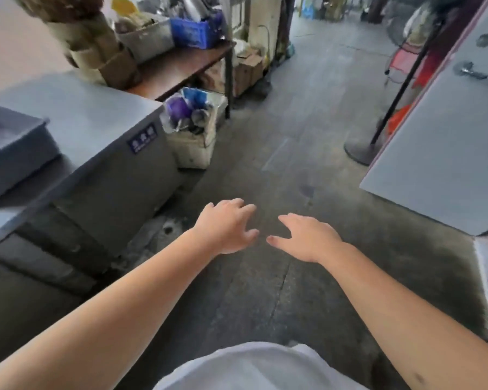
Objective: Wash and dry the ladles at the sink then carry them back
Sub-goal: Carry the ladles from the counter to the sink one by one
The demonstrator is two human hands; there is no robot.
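Nearest the camera, a pale garment (254, 367) fills the lower edge, and both bare forearms reach forward over the dark concrete floor (265, 291). Left hand (227, 228) and right hand (307, 239) hang palm down, near each other but apart, fingers loosely spread and holding nothing; this relaxed, forward carriage suggests a person walking between stations rather than working at one. No ladle and no sink appear anywhere in view, so where the task's things lie cannot be told, nor whether washing is still ahead or already finished. To the left stands a grey metal cabinet (96, 142) bearing a small blue label (142, 138) whose characters are too blurred to read; its left side is cut off by the frame, as is the raised grey box (14, 147) upon it. Just beyond its corner sits a white bin (193, 144) stuffed with crumpled wrappers, placed, it seems, where waste can be dropped from the counter. Farther back, a brown table (181, 68) carries cardboard, a grey crate and a blue crate (195, 30), their contents indistinct. At right, a pale door (440, 142) with a lever handle stands open, partly hiding a fan stand (361, 152) and red items behind it.
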